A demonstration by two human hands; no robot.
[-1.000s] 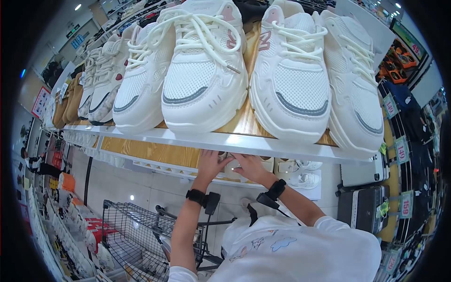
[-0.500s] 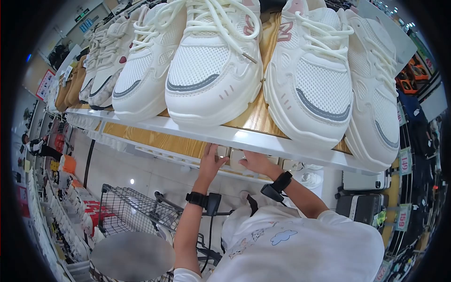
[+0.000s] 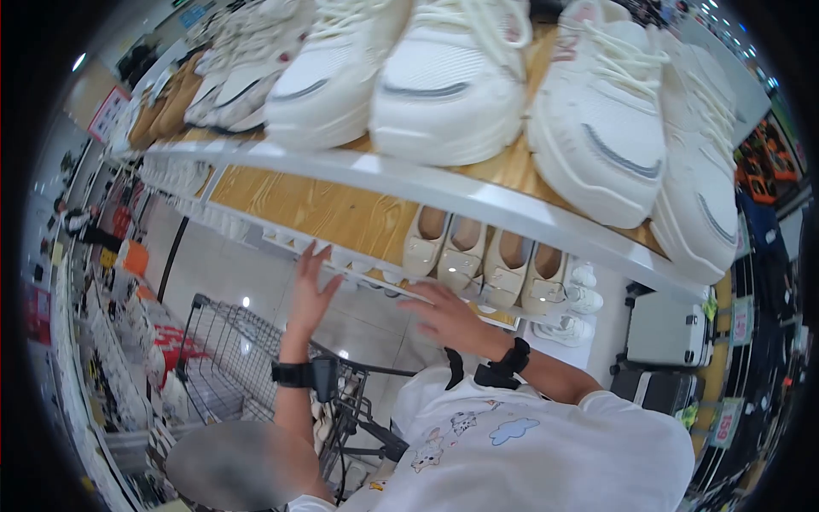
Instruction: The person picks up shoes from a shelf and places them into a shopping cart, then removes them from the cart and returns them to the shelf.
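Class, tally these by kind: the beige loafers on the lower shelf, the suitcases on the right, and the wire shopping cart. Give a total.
beige loafers: 4
suitcases: 2
wire shopping cart: 1
Total: 7

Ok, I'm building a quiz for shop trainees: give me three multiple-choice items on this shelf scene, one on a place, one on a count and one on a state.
1. Where are the beige shoes?
A on the lower shelf, under the white sneakers
B above the white sneakers
C hung on hooks

2. How many beige shoes show in that row?
A two
B four
C seven

3. What do the hands hold?
A a sneaker
B a box
C nothing, both open

Key: 1 A, they lie below the sneakers' board; 2 B, four sit side by side; 3 C, left hand and right hand show spread, bare fingers.
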